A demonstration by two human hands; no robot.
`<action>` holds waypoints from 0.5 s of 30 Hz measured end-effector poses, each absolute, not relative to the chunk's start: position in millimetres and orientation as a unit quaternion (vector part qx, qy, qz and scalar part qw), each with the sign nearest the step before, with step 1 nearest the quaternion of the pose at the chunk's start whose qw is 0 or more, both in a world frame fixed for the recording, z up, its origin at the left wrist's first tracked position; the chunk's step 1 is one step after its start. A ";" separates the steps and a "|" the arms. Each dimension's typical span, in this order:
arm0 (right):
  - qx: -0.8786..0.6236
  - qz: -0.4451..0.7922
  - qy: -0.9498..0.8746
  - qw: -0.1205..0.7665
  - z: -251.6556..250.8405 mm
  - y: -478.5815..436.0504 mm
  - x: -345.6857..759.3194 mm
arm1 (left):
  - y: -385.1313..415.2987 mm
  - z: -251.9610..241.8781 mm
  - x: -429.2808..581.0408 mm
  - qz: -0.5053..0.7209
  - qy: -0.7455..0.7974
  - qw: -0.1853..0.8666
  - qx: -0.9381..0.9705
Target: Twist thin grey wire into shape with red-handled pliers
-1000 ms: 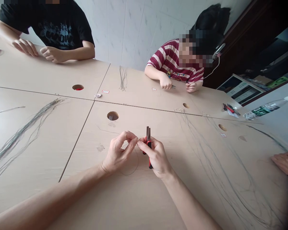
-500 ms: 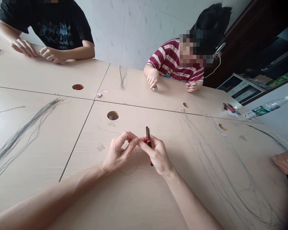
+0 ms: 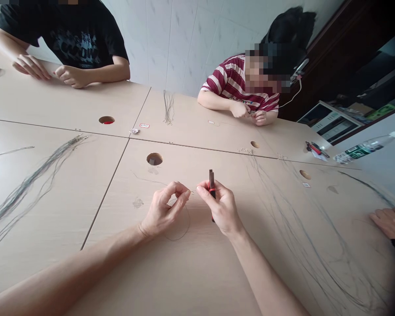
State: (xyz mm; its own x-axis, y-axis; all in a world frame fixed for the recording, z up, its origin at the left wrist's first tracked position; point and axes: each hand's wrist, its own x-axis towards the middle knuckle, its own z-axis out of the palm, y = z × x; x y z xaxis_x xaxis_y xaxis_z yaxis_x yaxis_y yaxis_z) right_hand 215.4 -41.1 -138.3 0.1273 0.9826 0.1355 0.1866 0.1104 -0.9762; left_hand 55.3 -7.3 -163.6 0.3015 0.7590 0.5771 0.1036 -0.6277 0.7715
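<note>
My left hand point(image 3: 164, 210) is pinched, thumb and forefinger closed on the end of a thin wire that curls into a loop point(image 3: 179, 226) on the table below it. My right hand point(image 3: 222, 207) is closed round small pliers point(image 3: 212, 182) with red and black handles, jaws pointing up and away from me. A short gap separates the two hands, with the wire end reaching across it toward the pliers.
Long wire bundles lie at the left point(image 3: 29, 180) and right point(image 3: 303, 232) of the light wooden table point(image 3: 191, 267). Cable holes point(image 3: 154, 159) dot the top. Two people sit across; another person's hand point(image 3: 390, 221) rests at the right edge. A bottle point(image 3: 365, 150) and second pliers point(image 3: 314, 149) lie far right.
My right hand has moved a little to the right with the pliers, opening a gap from my left hand. The person in the striped shirt drew both hands together.
</note>
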 end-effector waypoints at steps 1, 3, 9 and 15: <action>-0.546 0.382 -0.537 0.518 -138.0 -41.0 216.3 | -7.2 -163.3 55.2 0.515 0.292 0.318 0.740; -0.547 0.379 -0.546 0.510 -136.0 -41.2 218.1 | -6.9 -162.9 55.2 0.516 0.293 0.318 0.739; -0.558 0.368 -0.590 0.453 -124.4 -45.4 216.6 | -6.3 -160.9 55.8 0.524 0.296 0.312 0.735; -0.563 0.364 -0.604 0.430 -120.6 -47.1 213.0 | -7.7 -160.5 55.6 0.508 0.300 0.306 0.747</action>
State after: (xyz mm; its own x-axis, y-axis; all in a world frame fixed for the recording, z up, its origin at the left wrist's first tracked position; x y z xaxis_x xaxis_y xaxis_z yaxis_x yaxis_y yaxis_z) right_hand 213.0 -47.1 -120.6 0.0045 0.9939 0.1102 0.3671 0.1009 -0.9247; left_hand 55.6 -7.7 -160.5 0.3039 0.7592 0.5756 0.1386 -0.6329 0.7617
